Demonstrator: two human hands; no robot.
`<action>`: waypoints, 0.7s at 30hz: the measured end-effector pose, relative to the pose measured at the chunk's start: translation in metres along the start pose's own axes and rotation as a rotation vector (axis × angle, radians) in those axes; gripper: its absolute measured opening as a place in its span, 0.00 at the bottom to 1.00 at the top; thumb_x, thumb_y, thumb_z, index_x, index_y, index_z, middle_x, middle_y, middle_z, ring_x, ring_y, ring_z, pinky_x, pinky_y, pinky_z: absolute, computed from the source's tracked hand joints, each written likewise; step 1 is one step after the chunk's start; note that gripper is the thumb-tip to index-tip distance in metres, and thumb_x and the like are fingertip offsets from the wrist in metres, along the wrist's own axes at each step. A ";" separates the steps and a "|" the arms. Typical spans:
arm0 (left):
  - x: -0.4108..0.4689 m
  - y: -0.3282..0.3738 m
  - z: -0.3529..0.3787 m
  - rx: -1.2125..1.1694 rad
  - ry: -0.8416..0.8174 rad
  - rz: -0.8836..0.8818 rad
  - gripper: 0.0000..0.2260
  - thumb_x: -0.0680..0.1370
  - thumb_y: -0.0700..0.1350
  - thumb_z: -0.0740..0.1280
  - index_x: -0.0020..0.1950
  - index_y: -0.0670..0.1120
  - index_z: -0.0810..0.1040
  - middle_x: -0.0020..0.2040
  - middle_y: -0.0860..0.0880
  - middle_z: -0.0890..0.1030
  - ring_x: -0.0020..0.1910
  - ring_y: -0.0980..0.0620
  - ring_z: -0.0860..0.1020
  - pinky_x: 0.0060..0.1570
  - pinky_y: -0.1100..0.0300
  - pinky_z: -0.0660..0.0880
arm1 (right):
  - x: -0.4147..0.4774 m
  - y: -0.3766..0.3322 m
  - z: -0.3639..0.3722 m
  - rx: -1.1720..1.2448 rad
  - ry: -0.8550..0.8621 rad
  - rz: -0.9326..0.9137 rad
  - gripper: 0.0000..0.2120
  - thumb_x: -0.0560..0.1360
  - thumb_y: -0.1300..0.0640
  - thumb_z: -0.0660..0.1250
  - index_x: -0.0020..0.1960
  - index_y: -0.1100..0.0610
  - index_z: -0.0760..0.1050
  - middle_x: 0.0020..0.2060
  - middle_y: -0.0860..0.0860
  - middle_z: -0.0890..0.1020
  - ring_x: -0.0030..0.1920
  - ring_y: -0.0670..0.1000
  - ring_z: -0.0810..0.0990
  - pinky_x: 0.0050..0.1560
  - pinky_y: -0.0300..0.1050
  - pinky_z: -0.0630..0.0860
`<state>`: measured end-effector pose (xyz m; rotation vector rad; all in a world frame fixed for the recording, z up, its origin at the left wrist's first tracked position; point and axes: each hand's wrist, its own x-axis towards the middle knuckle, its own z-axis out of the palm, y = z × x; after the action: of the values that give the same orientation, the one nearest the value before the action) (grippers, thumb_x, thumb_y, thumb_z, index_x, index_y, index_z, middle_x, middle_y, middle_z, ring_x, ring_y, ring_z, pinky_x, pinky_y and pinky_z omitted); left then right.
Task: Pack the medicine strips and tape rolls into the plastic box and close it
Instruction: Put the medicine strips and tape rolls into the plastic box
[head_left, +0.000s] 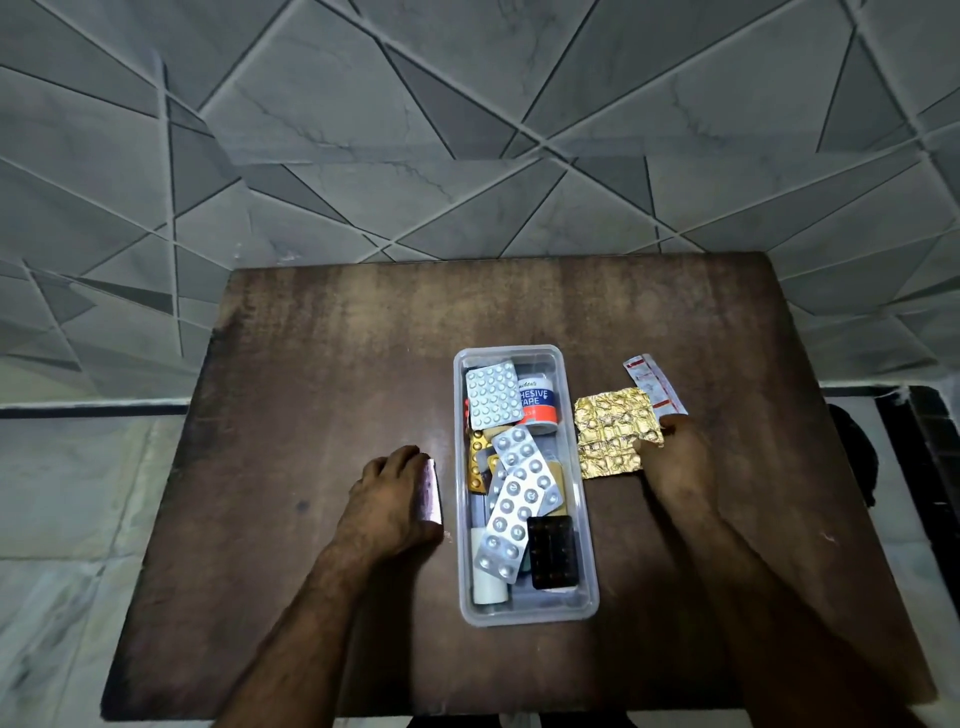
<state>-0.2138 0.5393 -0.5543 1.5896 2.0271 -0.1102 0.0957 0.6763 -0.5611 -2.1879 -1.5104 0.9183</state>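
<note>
We are holding a pinkish foil medicine strip (430, 492) on edge in our left hand (390, 501), fingers curled around it, just left of the clear rectangular plastic box (586, 525) on the dark wooden table (322, 374). Our right hand (678, 457) is pinching a crumpled gold foil strip (613, 434) beside the box. Silver blister strips (514, 499) and a white adhesive tape roll (537, 402) are lying inside.

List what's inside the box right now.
The box holds an adhesive tape roll, several silver strips, a dark strip, an orange-gold strip and a white roll. The strips overlap, hiding whatever lies beneath.
</note>
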 end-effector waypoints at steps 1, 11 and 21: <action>0.000 -0.002 -0.003 -0.038 0.009 -0.027 0.43 0.63 0.59 0.73 0.75 0.49 0.62 0.75 0.49 0.65 0.70 0.42 0.66 0.68 0.49 0.68 | -0.001 -0.004 -0.006 0.062 -0.011 -0.002 0.16 0.68 0.58 0.72 0.55 0.59 0.78 0.49 0.55 0.83 0.51 0.58 0.81 0.55 0.52 0.77; 0.000 0.018 -0.068 -0.273 0.217 0.062 0.44 0.65 0.57 0.78 0.75 0.45 0.63 0.74 0.45 0.68 0.72 0.45 0.66 0.71 0.50 0.63 | 0.002 -0.053 -0.052 0.460 0.061 -0.076 0.12 0.73 0.59 0.71 0.57 0.57 0.79 0.45 0.53 0.84 0.43 0.50 0.83 0.40 0.46 0.81; -0.021 0.077 -0.052 0.086 0.061 0.304 0.44 0.68 0.62 0.71 0.78 0.52 0.54 0.78 0.53 0.60 0.74 0.46 0.59 0.72 0.49 0.59 | -0.022 -0.097 -0.031 0.574 -0.128 -0.185 0.06 0.73 0.64 0.69 0.50 0.57 0.77 0.36 0.50 0.83 0.33 0.45 0.80 0.28 0.38 0.75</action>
<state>-0.1595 0.5641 -0.4806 1.9566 1.8205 -0.0361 0.0424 0.6959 -0.4739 -1.5831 -1.2683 1.2580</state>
